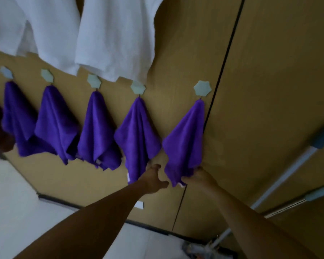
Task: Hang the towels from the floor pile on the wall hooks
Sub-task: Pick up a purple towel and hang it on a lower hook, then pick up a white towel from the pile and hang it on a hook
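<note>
Several purple towels hang in a row from pale star-shaped hooks on a tan wooden wall. The rightmost towel (185, 141) hangs from the rightmost hook (202, 88). My right hand (200, 177) grips that towel's lower edge from below. My left hand (153, 179) is just left of it, fingers spread, holding nothing, below the neighbouring towel (138, 135) on its hook (138, 87). Further left hang more purple towels (97, 131). The floor pile is out of view.
Large white cloths (112, 38) hang above the hooks at the top left. A dark vertical seam (224, 58) runs down the wall right of the last hook. Two pale poles with blue ends (295, 165) lean at the right. Light floor (17, 202) lies at the lower left.
</note>
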`<action>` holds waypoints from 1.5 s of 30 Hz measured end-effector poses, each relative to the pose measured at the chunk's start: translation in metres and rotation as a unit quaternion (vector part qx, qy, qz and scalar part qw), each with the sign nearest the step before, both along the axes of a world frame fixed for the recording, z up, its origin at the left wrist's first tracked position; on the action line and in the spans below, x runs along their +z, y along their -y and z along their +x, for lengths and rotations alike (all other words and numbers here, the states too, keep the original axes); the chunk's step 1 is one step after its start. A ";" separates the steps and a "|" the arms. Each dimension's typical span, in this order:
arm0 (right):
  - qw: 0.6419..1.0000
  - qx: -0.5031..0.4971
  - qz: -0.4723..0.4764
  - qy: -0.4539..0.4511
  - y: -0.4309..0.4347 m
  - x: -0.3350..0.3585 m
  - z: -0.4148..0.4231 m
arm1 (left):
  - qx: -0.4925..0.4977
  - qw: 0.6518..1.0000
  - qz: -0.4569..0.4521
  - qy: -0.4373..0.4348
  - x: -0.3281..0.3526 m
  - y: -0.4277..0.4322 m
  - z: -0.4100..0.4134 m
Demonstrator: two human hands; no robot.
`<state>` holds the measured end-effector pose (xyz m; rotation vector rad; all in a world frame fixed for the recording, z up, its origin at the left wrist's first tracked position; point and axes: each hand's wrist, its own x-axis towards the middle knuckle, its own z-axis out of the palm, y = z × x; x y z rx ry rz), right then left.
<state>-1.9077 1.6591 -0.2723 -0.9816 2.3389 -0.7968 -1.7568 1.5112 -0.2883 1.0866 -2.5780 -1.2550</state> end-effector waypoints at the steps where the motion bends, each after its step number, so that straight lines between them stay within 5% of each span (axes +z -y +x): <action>1: 0.999 0.031 0.026 0.010 0.000 -0.004 0.006 | -0.005 1.000 -0.004 0.024 -0.002 0.001 0.010; 11: 0.969 0.154 0.133 -0.136 0.047 0.014 0.136 | 0.063 0.987 -0.111 0.095 0.021 0.009 0.188; 16: 0.952 0.260 0.132 -0.091 0.069 0.004 0.263 | 0.176 0.974 -0.065 0.128 0.003 -0.014 0.351; 27: 0.803 0.553 0.208 -0.084 0.075 -0.058 0.568 | 0.386 0.894 0.074 0.214 -0.072 -0.116 0.647; 38: 0.703 0.639 0.303 -0.078 0.149 -0.185 0.708 | 0.493 0.808 0.200 0.251 -0.176 -0.120 0.771; 45: 0.676 0.637 0.365 -0.069 0.199 -0.355 0.774 | 0.548 0.773 0.237 0.216 -0.333 -0.081 0.811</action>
